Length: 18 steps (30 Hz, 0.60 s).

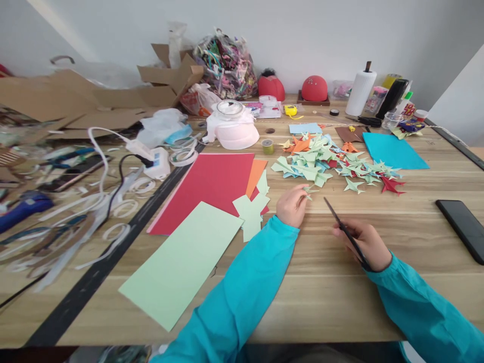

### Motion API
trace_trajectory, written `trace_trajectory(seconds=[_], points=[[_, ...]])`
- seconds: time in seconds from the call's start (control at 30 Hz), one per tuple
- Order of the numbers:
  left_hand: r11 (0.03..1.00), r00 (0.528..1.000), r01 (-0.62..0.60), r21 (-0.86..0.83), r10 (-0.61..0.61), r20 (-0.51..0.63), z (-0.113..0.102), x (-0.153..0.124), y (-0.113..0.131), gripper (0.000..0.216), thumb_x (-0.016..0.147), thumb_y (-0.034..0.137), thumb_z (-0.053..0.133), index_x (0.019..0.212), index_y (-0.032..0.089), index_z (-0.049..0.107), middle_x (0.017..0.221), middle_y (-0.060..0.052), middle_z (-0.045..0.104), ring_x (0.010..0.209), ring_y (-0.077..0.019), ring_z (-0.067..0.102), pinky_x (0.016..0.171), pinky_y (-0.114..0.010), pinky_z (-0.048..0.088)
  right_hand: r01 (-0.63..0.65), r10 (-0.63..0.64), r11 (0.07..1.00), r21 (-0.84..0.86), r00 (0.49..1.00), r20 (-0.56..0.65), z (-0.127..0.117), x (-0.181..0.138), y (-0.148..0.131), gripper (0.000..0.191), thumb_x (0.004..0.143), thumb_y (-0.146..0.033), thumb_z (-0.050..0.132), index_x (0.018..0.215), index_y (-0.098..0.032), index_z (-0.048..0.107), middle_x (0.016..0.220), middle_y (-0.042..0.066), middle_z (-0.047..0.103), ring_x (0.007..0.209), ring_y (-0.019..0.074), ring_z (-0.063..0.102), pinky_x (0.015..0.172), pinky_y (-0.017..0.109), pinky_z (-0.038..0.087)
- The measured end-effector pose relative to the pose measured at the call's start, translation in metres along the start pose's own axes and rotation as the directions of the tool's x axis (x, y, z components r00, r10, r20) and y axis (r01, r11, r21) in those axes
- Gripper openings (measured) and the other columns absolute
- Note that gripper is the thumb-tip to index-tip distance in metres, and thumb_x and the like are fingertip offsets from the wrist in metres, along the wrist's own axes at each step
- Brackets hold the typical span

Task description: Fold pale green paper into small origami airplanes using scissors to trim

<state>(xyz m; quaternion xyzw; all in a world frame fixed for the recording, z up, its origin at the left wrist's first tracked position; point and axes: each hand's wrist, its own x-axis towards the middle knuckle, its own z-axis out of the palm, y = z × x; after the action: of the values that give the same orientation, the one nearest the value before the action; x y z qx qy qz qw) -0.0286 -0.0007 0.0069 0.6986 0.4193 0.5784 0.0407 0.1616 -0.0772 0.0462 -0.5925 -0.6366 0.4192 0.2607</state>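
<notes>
the left hand [293, 206] is over the middle of the table [302, 307], thumb and fingertips brought together in a pinch on a small green piece [310, 190], just on the near side of the pile [313, 151]. the right hand [365, 244], to its right, has its fingers curled round a dark tool [346, 233]; whether the tool's own tips are parted is hard to tell. its far end points toward the piece but stands apart from it.

judging by the pile, plenty is done: many pointed paper shapes lie heaped together, mostly green, with some orange, red and blue. a red star [392, 185] and a green star [354, 185] lie at its near right edge. the piece looks shaped too, though it is too small to tell whether it is finished.

much paper is left whole. to the left lie a large green sheet [181, 262] and a red sheet [215, 181], with an orange sheet [256, 177] at the red one's right edge. loose green cutouts [251, 214] beside them seem only part worked. a blue sheet [395, 151] lies far right, past the pile.
</notes>
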Motion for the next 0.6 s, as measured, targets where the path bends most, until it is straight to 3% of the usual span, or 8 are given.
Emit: trace_trajectory(seconds=[0.07, 0.13, 0.27, 0.4, 0.47, 0.6], points=[[0.989, 0.992, 0.122, -0.08, -0.125, -0.029, 0.001, 0.0, 0.001, 0.007, 0.08, 0.017, 0.054, 0.075, 0.018, 0.059, 0.097, -0.008, 0.069, 0.086, -0.0166, 0.066, 0.068, -0.028, 0.054, 0.052, -0.102, 0.974, -0.221, 0.97, -0.223, -0.003, 0.003, 0.003, 0.039, 0.077, -0.05, 0.054, 0.101, -0.019, 0.06, 0.068, 0.003, 0.066, 0.06, 0.0184, 0.063, 0.055, 0.026, 0.045], [0.953, 0.97, 0.235, -0.19, -0.243, -0.018, 0.003, 0.0, 0.004, 0.003, 0.077, 0.02, 0.059, 0.075, 0.018, 0.058, 0.097, -0.008, 0.069, 0.081, -0.0157, 0.066, 0.062, -0.025, 0.054, -0.014, -0.144, 0.904, -0.427, 0.931, -0.336, -0.007, 0.006, 0.005, 0.038, 0.08, -0.043, 0.052, 0.111, -0.02, 0.056, 0.075, 0.003, 0.068, 0.067, 0.0205, 0.064, 0.058, 0.027, 0.044], [0.812, 0.899, 0.421, -0.404, -0.433, 0.065, 0.008, -0.001, 0.007, 0.015, 0.072, 0.027, 0.066, 0.073, 0.017, 0.054, 0.096, -0.008, 0.07, 0.07, -0.0137, 0.065, 0.056, -0.024, 0.053, -0.153, -0.186, 0.646, -0.748, 0.919, -0.349, -0.013, 0.011, 0.012, 0.035, 0.084, -0.032, 0.048, 0.117, -0.02, 0.053, 0.084, 0.008, 0.068, 0.066, 0.0215, 0.063, 0.052, 0.028, 0.037], [0.634, 0.827, 0.529, -0.564, -0.533, 0.177, 0.011, -0.001, 0.006, 0.028, 0.065, 0.033, 0.072, 0.072, 0.017, 0.05, 0.097, -0.009, 0.069, 0.066, -0.0127, 0.064, 0.057, -0.026, 0.053, -0.19, -0.263, 0.376, -0.907, 0.917, -0.301, -0.016, 0.013, 0.022, 0.033, 0.085, -0.027, 0.047, 0.115, -0.017, 0.057, 0.084, 0.013, 0.063, 0.067, 0.0228, 0.06, 0.055, 0.03, 0.036], [0.553, 0.791, 0.573, -0.605, -0.565, 0.234, 0.012, 0.0, 0.005, 0.034, 0.059, 0.035, 0.075, 0.071, 0.017, 0.049, 0.096, -0.008, 0.069, 0.062, -0.0121, 0.064, 0.059, -0.028, 0.054, -0.208, -0.28, 0.322, -0.923, 0.911, -0.303, -0.017, 0.013, 0.025, 0.033, 0.085, -0.025, 0.047, 0.115, -0.016, 0.058, 0.083, 0.014, 0.06, 0.068, 0.0233, 0.059, 0.056, 0.031, 0.034], [0.425, 0.725, 0.645, -0.636, -0.604, 0.331, 0.012, 0.002, 0.006, 0.041, 0.052, 0.036, 0.08, 0.071, 0.016, 0.048, 0.095, -0.008, 0.068, 0.06, -0.0143, 0.065, 0.061, -0.032, 0.055, -0.266, -0.302, 0.315, -0.911, 0.882, -0.362, -0.022, 0.014, 0.029, 0.031, 0.085, -0.022, 0.045, 0.11, -0.018, 0.062, 0.079, 0.013, 0.058, 0.069, 0.0236, 0.056, 0.057, 0.032, 0.029]])
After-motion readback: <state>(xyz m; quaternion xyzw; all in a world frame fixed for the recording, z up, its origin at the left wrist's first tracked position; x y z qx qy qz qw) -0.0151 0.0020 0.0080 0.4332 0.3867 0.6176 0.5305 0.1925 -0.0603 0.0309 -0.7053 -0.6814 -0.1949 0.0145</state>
